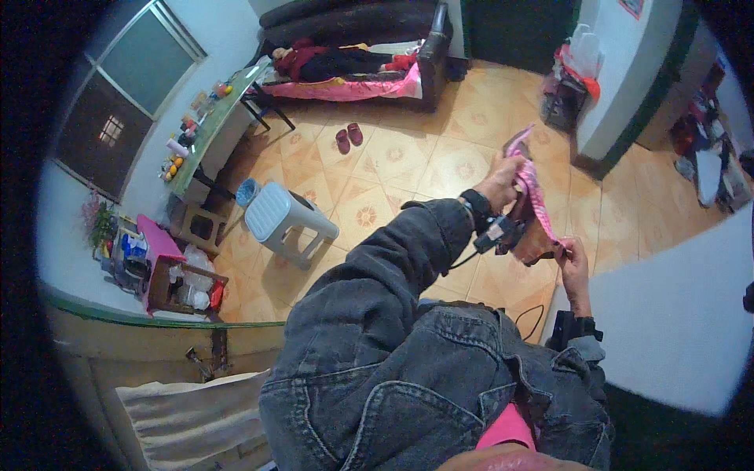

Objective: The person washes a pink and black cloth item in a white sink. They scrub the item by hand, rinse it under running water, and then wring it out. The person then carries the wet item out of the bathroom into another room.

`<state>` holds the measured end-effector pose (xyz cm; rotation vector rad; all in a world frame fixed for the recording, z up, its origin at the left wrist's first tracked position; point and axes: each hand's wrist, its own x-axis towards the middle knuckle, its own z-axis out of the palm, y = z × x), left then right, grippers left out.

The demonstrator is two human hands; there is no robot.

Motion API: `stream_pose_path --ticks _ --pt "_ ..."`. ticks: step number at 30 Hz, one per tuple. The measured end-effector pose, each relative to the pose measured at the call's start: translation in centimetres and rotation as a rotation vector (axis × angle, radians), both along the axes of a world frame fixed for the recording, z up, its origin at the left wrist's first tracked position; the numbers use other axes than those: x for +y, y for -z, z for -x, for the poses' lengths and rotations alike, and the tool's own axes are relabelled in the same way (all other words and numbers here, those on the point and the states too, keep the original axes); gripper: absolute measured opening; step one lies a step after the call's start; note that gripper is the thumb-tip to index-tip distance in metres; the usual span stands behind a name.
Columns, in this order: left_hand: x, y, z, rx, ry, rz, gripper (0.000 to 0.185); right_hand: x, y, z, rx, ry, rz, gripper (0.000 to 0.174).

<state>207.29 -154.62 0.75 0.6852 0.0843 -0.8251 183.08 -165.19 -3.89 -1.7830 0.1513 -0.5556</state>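
Observation:
A piece of pink patterned cloth [535, 197], with a darker brown side facing down, hangs stretched between my two hands above the tiled floor. My left hand [499, 181] grips its upper part, and the cloth's pointed end sticks up past my fingers. At the lower corner, my right hand [572, 256] pinches the edge between thumb and fingers. Both wrists wear black straps; a small device with a cable [493, 234] sits by the left one and covers part of the cloth. The folds hide whether it is a flat cloth or a sewn item.
A grey plastic stool [274, 215] stands left, beside a blue bin [247, 191]. Beyond lie maroon slippers [349, 138] and a sofa [433, 76] with a person lying on it. A cluttered green-topped table [206, 132] lines the wall. A white surface [671, 318] is close at right.

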Motion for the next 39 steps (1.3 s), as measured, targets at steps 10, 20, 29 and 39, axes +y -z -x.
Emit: stream_pose_path --ticks 10,20,29,39 --pt "-18.7 -1.7 -3.7 -0.136 -0.026 -0.172 0.029 -12.0 1.3 -10.7 0.240 0.079 -0.061 0.047" --pt "-40.4 -0.4 -7.5 0.028 0.456 -0.099 0.043 -32.9 2.5 -16.8 0.162 0.524 -0.078 0.039" --pt "-53.8 1.5 -8.2 -0.312 0.895 -0.048 0.025 -43.7 1.1 -10.9 0.294 1.020 0.358 0.027" --pt "-70.7 5.3 -1.4 -0.061 0.934 -0.198 0.032 -54.3 -0.5 -4.8 0.582 1.160 0.371 0.023"
